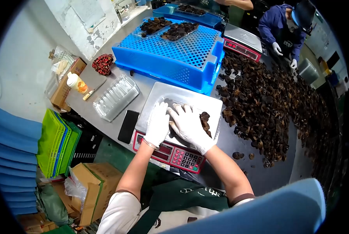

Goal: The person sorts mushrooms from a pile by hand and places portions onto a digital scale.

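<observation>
A weighing scale (151,102) with a silver pan and a red keypad stands in front of me. On its pan lies a clear tray with dark dried pieces, mostly hidden under my hands. My left hand (157,124), in a white glove, rests flat on the left side of the tray. Beside it, my right hand (190,125), gloved too, presses down with fingers spread. Dark pieces (205,121) show just right of my right hand. A black phone (128,126) lies against the scale's left side.
Behind the scale is a blue crate (162,50) carrying two filled trays. A large dark heap (260,109) covers the right table. Stacked clear trays (116,97) and a cup (77,82) stand left. A co-worker (285,29) in gloves works at the back right.
</observation>
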`<state>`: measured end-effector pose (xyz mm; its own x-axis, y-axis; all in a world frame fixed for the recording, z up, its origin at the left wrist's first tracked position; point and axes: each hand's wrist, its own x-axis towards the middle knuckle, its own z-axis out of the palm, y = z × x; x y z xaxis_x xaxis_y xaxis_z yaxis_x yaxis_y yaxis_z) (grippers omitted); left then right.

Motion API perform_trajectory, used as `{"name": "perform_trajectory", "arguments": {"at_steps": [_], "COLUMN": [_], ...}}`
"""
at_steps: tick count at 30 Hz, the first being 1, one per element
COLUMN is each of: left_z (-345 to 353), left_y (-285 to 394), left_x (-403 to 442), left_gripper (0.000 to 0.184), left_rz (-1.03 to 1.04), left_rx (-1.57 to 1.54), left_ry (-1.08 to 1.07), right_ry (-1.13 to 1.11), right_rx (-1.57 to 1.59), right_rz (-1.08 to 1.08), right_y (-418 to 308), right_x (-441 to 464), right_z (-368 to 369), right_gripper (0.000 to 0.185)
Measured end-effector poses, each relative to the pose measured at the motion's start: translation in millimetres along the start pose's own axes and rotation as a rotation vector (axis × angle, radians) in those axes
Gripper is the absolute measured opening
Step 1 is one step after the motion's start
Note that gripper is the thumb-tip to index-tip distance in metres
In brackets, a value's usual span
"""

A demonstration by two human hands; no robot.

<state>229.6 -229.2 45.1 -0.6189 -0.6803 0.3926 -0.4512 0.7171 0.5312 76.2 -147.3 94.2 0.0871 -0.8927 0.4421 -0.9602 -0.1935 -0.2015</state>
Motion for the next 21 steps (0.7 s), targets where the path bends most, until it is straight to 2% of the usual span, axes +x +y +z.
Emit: {"name": "perform_trajectory", "arguments": {"at_steps": [3,5,6,7,8,10,12,13,14,16,18,20,21], "left_z": [-17.0,-22.4,-19.3,-28.6,-32.6,-41.9,-48.6,-55.1,-63.3,-72.1,-77.4,-81.5,-80.9], "left_y": [10.8,9.5,-4.0,3.3,-7.5,-24.2,-35.8,-41.1,-31.4,-34.8,-32.6,-26.5,-22.5], "left_x": [-0.1,-1.1,-5.0,-5.0,-7.6,-13.5,-18.9,-21.6,-19.9,-20.2,-19.6,-14.1,-12.2], "left_gripper": [0.046,0.047,0.043,0.043,0.043,0.043,0.044,0.045,0.039,0.037,0.036,0.035,0.034], "left_rz": [-0.065,-0.118,-0.105,-0.259,-0.215,-0.14,-0.108,-0.098,-0.154,-0.153,-0.196,-0.172,-0.149], "left_rx": [-0.158,-0.401,-0.318,-0.553,-0.484,-0.402,-0.463,-0.392,-0.444,-0.416,-0.44,-0.32,-0.332], "left_ry": [0.015,0.078,0.086,0.115,0.12,0.146,0.164,0.152,0.204,0.206,0.202,0.181,0.193], "right_ry": [-0.026,-0.021,-0.011,0.053,0.119,0.141,0.136,0.095,0.053,-0.133,-0.225,-0.174,-0.085], "right_rx": [0.211,0.309,0.359,0.347,0.334,0.496,0.44,0.328,0.217,-0.007,-0.178,-0.154,0.017], "right_rz": [0.016,0.095,0.145,0.225,0.306,0.575,0.738,0.805,0.869,0.913,0.921,0.959,0.997], "right_y": [-2.2,3.5,11.0,19.1,26.5,43.2,65.5,71.9,75.2,77.9,70.4,55.2,56.4], "right_x": [5.6,5.7,2.1,-11.2,-30.0,-66.2,-113.5,-139.1,-164.9,-211.3,-251.8,-266.0,-271.0], "right_z": [-28.9,-66.8,-79.9,-87.3,-93.6,-103.4,-96.7,-93.1,-88.9,-81.0,-60.4,-45.0,-43.1], "right_gripper": [0.059,0.056,0.053,0.05,0.047,0.042,0.039,0.039,0.039,0.043,0.046,0.042,0.034]}}
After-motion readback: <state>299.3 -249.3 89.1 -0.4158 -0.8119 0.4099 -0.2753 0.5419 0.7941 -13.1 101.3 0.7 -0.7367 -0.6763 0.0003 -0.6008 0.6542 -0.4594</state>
